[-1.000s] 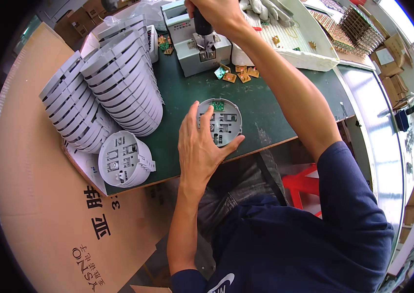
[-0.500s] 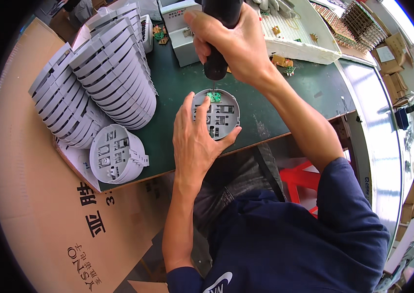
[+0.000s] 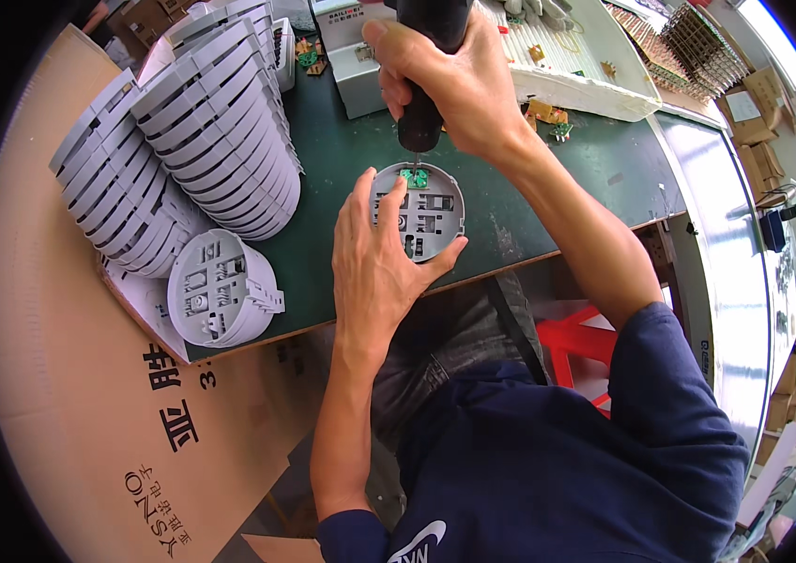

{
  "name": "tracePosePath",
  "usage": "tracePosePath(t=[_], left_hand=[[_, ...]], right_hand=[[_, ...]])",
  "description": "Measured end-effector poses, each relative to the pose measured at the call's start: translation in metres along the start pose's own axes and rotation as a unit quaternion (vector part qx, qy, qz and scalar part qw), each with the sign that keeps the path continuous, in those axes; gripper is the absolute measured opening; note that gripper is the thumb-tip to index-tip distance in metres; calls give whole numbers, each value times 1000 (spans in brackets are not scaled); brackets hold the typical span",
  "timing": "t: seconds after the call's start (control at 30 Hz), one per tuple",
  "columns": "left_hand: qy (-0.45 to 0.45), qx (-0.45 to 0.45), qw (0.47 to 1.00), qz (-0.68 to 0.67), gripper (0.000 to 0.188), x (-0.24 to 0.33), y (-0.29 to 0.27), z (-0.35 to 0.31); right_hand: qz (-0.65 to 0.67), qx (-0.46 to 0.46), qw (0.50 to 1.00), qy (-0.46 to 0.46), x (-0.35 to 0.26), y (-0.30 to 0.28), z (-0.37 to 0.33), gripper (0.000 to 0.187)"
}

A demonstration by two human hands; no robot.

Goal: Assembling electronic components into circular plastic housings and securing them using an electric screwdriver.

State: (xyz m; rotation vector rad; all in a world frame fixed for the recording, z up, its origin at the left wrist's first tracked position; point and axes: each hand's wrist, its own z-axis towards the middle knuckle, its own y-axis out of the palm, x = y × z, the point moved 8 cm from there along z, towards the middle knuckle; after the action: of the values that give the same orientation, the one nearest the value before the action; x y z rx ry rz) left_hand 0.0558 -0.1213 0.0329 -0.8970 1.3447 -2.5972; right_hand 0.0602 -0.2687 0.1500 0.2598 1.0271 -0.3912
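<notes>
Screwdriver lowered onto round housing, top cropped; right hand clenched round it; left hand fingers splayed.

We are at an assembly bench in a small factory or workshop. A green tabletop carries long leaning stacks of identical grey round plastic housings, with small green circuit boards scattered behind them and a white foam tray of parts alongside. A large cardboard carton stands at our left, more boxes pile up at the far right, and a red stool sits under the bench.
</notes>
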Motion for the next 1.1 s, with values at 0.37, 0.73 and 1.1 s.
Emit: tracePosePath(t=[0.37,0.73,1.1], left_hand=[[13,6,1000,2,81,1,1,-1],[15,10,1000,-2,80,0,0,0],[19,7,1000,2,80,1,1,1]], right_hand=[[7,-46,997,63,1,11,-3,29],[76,-67,994,37,-4,19,2,37],[29,-97,993,68,1,15,-2,26]])
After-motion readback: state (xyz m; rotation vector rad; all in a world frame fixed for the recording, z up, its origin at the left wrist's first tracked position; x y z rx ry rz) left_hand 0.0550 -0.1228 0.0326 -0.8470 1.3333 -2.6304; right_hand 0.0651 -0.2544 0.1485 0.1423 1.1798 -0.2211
